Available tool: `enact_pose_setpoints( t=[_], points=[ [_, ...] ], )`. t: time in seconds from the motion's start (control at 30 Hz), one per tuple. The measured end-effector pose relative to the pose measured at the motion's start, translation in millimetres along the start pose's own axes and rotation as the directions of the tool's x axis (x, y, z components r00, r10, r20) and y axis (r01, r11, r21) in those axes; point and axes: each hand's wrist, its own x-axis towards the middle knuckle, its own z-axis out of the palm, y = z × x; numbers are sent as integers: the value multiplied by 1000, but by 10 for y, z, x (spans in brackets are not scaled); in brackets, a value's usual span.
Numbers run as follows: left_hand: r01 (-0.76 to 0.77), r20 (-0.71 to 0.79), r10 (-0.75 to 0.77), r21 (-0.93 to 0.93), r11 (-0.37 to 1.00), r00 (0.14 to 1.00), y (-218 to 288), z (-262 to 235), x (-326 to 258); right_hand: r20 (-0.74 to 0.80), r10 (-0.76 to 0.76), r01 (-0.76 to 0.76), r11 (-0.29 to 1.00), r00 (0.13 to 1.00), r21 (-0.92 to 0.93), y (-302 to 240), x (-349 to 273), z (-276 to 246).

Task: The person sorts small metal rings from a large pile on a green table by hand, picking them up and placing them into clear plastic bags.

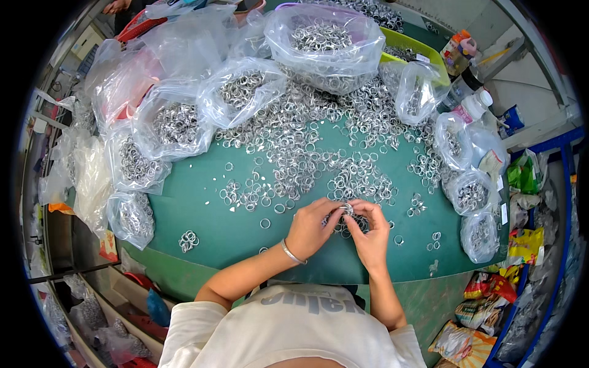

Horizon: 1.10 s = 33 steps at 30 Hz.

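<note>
Close together over the near part of the green table point(184, 202), my two hands meet at a small cluster of silver rings point(347, 210). My left hand point(311, 228), with a silver bracelet point(291, 252) on its wrist, pinches the rings from the left. From the other side, the thumb and fingers of my right hand point(372, 236) close on the same rings. The fingers partly hide how many rings are held. More loose rings point(362, 181) lie just beyond my fingertips, running back into a wide heap point(300, 122). A small pile of rings point(189, 241) sits off to the left.
Clear plastic bags of rings, such as a large bag point(331, 64) at the back and a smaller bag point(130, 218) at left, ring the table. A lime-green basin point(423, 52) and bottles point(473, 105) stand back right. Shelving with packets point(526, 245) borders the right; a person's hand shows far left.
</note>
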Motion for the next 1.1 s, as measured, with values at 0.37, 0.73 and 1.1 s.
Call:
enact_pose_setpoints(
  t=[0.37,0.73,1.1],
  points=[
    [-118,42,116,49,992,992,2,-56,0,197,-26,46,994,980,-97,-137,72,-109],
    [-82,152,72,59,995,986,35,-102,-33,202,-99,147,960,974,-237,-232,59,-126],
    [542,441,-345,-476,692,828,-5,-99,-39,90,-119,133,977,989,-168,-290,-31,-77]
  ],
)
